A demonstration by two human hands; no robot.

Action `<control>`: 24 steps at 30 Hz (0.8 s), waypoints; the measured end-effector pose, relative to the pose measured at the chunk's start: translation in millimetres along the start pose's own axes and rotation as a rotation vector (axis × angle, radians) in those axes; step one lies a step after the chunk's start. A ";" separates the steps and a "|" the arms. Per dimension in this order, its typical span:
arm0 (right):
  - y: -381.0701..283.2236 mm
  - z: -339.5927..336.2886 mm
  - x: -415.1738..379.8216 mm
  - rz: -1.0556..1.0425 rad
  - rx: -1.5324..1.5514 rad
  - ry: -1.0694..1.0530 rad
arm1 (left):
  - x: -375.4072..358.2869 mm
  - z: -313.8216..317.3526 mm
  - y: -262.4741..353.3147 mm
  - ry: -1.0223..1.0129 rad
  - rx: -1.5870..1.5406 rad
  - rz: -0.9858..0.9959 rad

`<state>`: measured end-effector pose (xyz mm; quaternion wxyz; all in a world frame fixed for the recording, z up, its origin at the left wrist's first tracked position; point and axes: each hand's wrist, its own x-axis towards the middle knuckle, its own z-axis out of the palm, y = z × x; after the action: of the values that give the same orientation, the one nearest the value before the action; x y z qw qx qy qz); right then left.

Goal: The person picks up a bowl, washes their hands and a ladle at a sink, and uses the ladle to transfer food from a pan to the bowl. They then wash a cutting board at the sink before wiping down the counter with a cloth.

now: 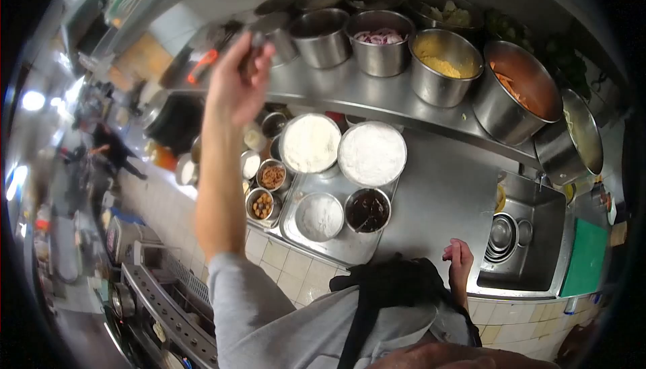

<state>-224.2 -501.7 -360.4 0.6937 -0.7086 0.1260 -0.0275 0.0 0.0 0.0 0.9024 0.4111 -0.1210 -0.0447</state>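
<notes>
My left hand (239, 76) is raised at the shelf's left end, in front of the steel pots. Its fingers are curled around a small dark thing, too blurred to name. Close to it on the shelf lies an orange-handled tool (202, 66). My right hand (459, 256) hangs low at the counter's front edge, left of the sink (521, 261). Its fingers are loosely bent and slightly apart, with nothing visible in them. Between the hands, two large tubs of white powder (311, 143) (372, 154) stand behind a bowl of white powder (319, 217) and a dark-filled pot (367, 210).
Along the steel shelf (323, 86) stand several pots, including sliced onion (380, 43), yellow shreds (446, 66) and orange strips (517, 93). Small cups of nuts (262, 205) and brown bits (272, 176) sit left of the tubs. A green board (584, 258) lies right of the sink.
</notes>
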 end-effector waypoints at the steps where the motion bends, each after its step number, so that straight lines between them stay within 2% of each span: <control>1: -6.8 3.8 5.0 0.002 0.022 -0.043 | -28.9 8.8 -15.2 0.032 -0.134 0.025; 3: -14.7 -13.1 2.1 -0.004 0.006 -0.113 | -102.2 28.2 -55.3 0.206 -0.242 0.131; 5: -5.2 -5.8 5.8 -0.008 0.023 -0.267 | -165.4 23.0 -80.7 0.264 -0.444 0.113; 9: -1.2 -0.4 16.7 0.033 0.045 -0.490 | -292.0 18.5 -157.2 0.565 -0.524 0.305; 13: 1.3 -0.1 16.2 0.061 0.026 -0.702 | -401.3 47.0 -248.3 1.322 -0.469 0.541; 15: 4.6 -0.7 14.5 0.139 0.033 -0.909 | -458.8 76.4 -288.0 1.129 -0.549 0.518; 16: 11.1 -4.0 12.8 0.144 0.032 -0.913 | -489.3 83.7 -312.1 1.123 -0.553 0.523; 17: 17.9 -3.6 13.6 0.168 0.042 -1.020 | -513.4 86.4 -334.6 1.110 -0.552 0.523; 18: 20.5 -4.0 12.2 0.190 0.054 -1.122 | -527.7 96.4 -352.9 1.232 -0.588 0.497; 19: 18.1 -4.1 8.6 0.187 0.066 -1.111 | -536.0 103.6 -366.3 1.350 -0.619 0.467; 21: 8.9 -1.1 -1.1 0.309 0.039 -1.162 | -538.8 103.6 -377.4 1.600 -0.725 0.391; 24: -8.0 13.1 -27.1 0.410 0.107 -1.131 | -525.4 100.9 -376.1 1.603 -0.533 0.382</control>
<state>-246.4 -483.0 -349.2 0.6789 -0.5387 -0.1301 0.4816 -526.6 -226.5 -314.7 0.7738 0.0660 0.4995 0.3841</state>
